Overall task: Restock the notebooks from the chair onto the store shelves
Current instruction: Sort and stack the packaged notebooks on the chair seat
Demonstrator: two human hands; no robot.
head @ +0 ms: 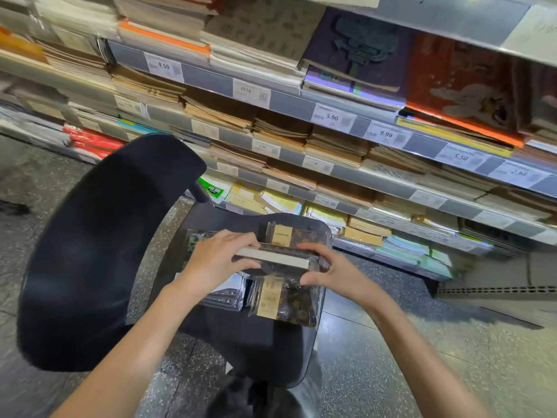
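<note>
Two hands — left hand (221, 256), right hand (327, 274) — fingers pinching one notebook (272, 257) above chair (99, 251).

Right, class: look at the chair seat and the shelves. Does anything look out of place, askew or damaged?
Nothing looks damaged or spilled. The wrapped notebooks lie loosely on the chair seat, at slightly different angles. Both hands, left hand and right hand, hold one notebook above them. The shelf stacks look uneven, but blur hides detail.

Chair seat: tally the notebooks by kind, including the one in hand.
Brown patterned notebooks lying on the chair: 2
Held notebook, gripped by left hand and right hand: 1
Clear-wrapped pile, partly hidden: 1
Total: 4
</note>
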